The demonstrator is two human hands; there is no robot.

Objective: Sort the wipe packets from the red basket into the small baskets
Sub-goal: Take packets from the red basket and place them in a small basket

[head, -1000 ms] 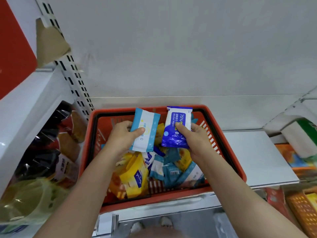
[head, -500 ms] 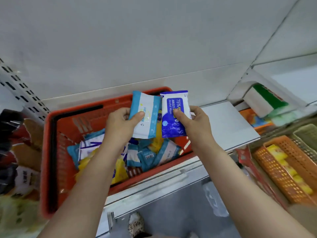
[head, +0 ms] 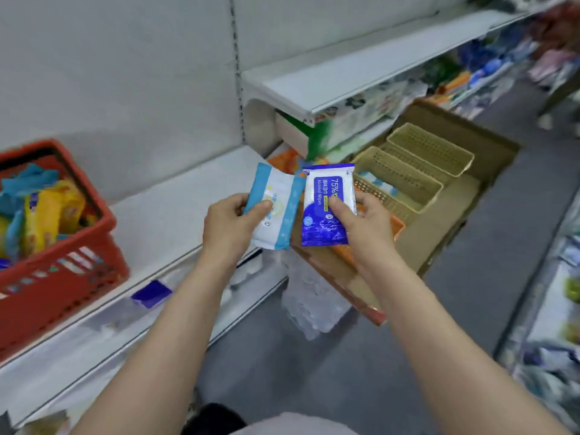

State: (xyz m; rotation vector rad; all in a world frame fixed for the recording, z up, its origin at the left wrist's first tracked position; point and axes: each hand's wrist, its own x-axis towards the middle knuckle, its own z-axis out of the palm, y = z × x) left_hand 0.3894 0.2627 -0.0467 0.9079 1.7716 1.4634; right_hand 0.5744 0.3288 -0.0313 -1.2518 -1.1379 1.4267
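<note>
Hands raised between shelf and carton: my left hand (head: 233, 229) grips a light blue wipe packet (head: 274, 206), my right hand (head: 364, 226) pinches a dark blue alcohol wipe packet (head: 326, 205), above the small baskets (head: 405, 177); red basket (head: 62, 277) sits left.

A shop aisle: white metal shelving (head: 361, 67) stocked with packaged goods (head: 370, 111), beside a red shopping basket (head: 62, 277).

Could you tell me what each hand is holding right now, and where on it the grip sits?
The left hand pinches the light-blue-and-white packet at its lower left; the right hand pinches the dark blue alcohol-wipes packet at its right edge.
</note>
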